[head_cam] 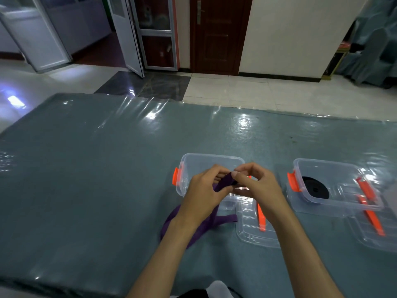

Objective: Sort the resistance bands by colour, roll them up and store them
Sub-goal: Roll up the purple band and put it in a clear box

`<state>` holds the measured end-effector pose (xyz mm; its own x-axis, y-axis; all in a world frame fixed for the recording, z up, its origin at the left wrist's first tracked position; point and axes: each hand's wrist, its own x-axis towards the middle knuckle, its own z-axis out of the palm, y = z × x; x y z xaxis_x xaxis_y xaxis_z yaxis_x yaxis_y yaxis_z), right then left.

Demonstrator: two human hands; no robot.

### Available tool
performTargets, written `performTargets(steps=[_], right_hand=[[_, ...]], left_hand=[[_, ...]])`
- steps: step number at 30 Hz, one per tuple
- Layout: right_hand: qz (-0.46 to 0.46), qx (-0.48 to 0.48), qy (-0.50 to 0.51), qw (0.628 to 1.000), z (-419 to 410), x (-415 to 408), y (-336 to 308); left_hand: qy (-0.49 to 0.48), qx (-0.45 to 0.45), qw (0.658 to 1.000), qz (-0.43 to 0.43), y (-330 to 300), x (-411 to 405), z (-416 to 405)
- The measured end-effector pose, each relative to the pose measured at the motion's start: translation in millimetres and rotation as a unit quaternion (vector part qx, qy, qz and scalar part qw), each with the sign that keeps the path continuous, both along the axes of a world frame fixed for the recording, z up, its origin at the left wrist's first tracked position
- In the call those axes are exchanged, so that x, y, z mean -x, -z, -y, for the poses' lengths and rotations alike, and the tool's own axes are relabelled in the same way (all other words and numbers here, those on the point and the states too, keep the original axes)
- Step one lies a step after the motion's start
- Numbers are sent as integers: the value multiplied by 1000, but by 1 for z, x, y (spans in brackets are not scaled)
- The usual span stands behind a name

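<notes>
A purple resistance band (223,220) lies partly loose on the grey-blue table (90,179), its free length curling under my left forearm. Both hands hold its upper end above a clear plastic box (206,161) with orange latches. My left hand (204,194) grips the band from the left. My right hand (257,186) pinches the end between thumb and fingers. A second clear box (343,168) stands to the right with a rolled black band (315,189) inside.
A clear lid (251,231) with an orange clip lies in front of the first box, under my right forearm. Another lid (373,235) lies before the right box. The far table edge borders a tiled floor.
</notes>
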<state>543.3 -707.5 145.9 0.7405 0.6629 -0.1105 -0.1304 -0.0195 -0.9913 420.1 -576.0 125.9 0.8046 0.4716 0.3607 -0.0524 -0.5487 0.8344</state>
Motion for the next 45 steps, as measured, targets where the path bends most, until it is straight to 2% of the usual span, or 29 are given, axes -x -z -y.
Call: performTargets(steps=[6, 10, 14, 17, 20, 23, 26, 29, 33, 36, 38, 41, 45], right_hand=[[-6, 6, 17, 1000, -8, -11, -4], [9, 28, 17, 999, -8, -12, -5], [-91, -17, 18, 996, -7, -12, -3], [-172, -44, -23, 984, -9, -11, 0], [-184, -26, -36, 982, -12, -8, 1], [-198, -27, -26, 979, -16, -5, 3], [-221, -35, -21, 975, -18, -3, 2], [-239, -26, -5, 971, -19, -4, 4], [-195, 6, -11, 981, -19, -2, 4], [-52, 30, 17, 998, -20, 0, 5], [38, 11, 35, 999, -19, -1, 3], [67, -62, -7, 996, -21, 3, -7], [83, -102, -1, 991, -24, 8, -19]], left_hand=[[-9, -26, 1000, 14, 5, -7, -9], [20, -3, 1000, -7, 9, -6, -19], [-29, 114, 992, 54, 3, -6, -19], [-63, 113, 985, 110, -1, -13, -14], [-89, 117, 978, 148, -2, -19, -8], [-91, 157, 971, 157, 0, -23, -7], [-44, 189, 971, 140, 0, -24, -6], [-16, 160, 980, 116, 1, -22, -8], [-17, 181, 980, 84, 3, -23, -14], [-27, 224, 970, 90, 3, -20, -17], [-33, 245, 965, 91, 1, -18, -20], [-19, 251, 963, 98, -7, -16, -23], [-16, 251, 961, 118, -17, -14, -20]])
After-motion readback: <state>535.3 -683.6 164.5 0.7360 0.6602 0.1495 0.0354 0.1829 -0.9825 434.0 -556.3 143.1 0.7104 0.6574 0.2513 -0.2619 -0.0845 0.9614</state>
